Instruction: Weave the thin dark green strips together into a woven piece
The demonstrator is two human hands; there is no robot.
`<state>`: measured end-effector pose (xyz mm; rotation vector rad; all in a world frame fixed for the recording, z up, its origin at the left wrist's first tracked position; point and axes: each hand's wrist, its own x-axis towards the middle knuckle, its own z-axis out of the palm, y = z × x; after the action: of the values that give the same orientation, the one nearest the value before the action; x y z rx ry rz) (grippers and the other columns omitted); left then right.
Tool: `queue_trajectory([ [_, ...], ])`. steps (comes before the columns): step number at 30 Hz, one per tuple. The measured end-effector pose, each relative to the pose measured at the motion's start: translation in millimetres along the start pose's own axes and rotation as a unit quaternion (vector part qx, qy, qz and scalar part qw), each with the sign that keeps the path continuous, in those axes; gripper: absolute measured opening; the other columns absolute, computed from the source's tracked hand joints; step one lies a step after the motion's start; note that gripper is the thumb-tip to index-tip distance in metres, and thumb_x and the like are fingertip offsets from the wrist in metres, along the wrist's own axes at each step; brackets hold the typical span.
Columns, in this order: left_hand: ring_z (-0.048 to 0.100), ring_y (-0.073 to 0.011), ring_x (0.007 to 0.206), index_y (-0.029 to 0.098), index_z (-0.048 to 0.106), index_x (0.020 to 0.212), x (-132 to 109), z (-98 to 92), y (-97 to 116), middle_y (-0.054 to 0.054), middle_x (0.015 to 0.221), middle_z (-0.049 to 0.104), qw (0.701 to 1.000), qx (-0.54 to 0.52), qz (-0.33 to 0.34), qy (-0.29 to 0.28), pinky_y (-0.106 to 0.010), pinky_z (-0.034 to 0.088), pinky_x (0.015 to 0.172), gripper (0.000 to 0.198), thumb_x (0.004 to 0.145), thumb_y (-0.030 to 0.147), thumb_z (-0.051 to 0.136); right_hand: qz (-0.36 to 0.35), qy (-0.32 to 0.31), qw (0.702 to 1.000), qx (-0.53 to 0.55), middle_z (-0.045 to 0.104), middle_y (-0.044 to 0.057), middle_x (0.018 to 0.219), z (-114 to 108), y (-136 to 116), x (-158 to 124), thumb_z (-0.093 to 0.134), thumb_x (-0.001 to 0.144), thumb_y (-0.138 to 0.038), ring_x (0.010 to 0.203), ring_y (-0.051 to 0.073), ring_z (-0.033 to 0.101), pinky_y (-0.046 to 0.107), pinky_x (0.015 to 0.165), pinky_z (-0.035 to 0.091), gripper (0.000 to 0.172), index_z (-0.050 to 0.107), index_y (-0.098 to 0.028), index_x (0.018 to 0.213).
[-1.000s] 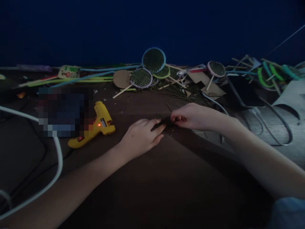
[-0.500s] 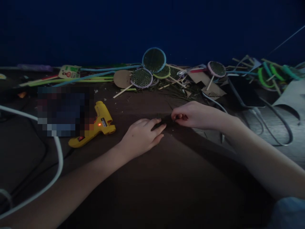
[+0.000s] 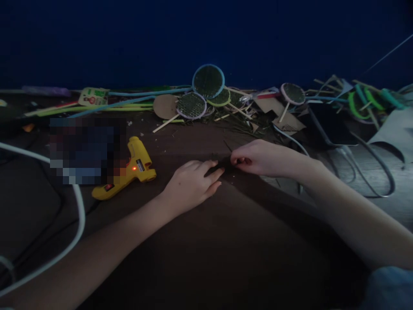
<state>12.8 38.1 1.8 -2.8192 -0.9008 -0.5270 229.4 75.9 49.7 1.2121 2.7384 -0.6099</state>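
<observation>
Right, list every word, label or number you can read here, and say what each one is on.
No text reads clearly.
Yellow glue gun: small dark label on its side, too small to read.
Printed card at the back left: green and red print, blurred.
Dark strip pinched by the right hand and pressed by the left hand: no print shows.

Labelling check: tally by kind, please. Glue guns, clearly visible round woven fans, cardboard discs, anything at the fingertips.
Glue gun: 1
Round woven fans: 4
Cardboard disc: 1
Dark piece at the fingertips: 1
Total: 7
</observation>
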Motion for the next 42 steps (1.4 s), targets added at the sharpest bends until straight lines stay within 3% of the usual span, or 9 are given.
queue_trajectory([
  [7,0.063,-0.0210,0.085,0.018,0.065,0.109,1,-0.4,1,-0.009,0.107,0.066,1.000,0.004,0.001,0.003,-0.033,0.050,0.075,0.029,0.089,0.028,0.047,-0.006,0.003,1.000,0.028,0.061,0.000,0.067,0,4,-2,0.049,0.076,-0.019,0.061,0.012,0.053,0.022,0.058,0.034,0.014,0.061,-0.021,0.081],
  [21,0.063,-0.0193,0.086,0.019,0.065,0.109,-1,1.3,1,-0.009,0.108,0.065,1.000,0.006,0.002,0.006,-0.033,0.050,0.076,0.028,0.090,0.027,0.046,-0.006,0.012,1.000,0.000,0.058,0.000,0.065,1,2,1,0.046,0.074,-0.014,0.058,0.011,0.050,0.021,0.057,0.033,0.017,0.061,-0.019,0.079],
  [42,0.063,-0.0200,0.087,0.019,0.062,0.113,-1,0.6,0,-0.008,0.108,0.065,1.000,0.002,0.003,-0.001,-0.033,0.050,0.076,0.030,0.091,0.027,0.044,-0.007,0.081,0.996,0.041,0.060,-0.001,0.068,7,12,1,0.050,0.077,-0.018,0.061,0.010,0.054,0.021,0.057,0.036,0.010,0.057,-0.020,0.084],
])
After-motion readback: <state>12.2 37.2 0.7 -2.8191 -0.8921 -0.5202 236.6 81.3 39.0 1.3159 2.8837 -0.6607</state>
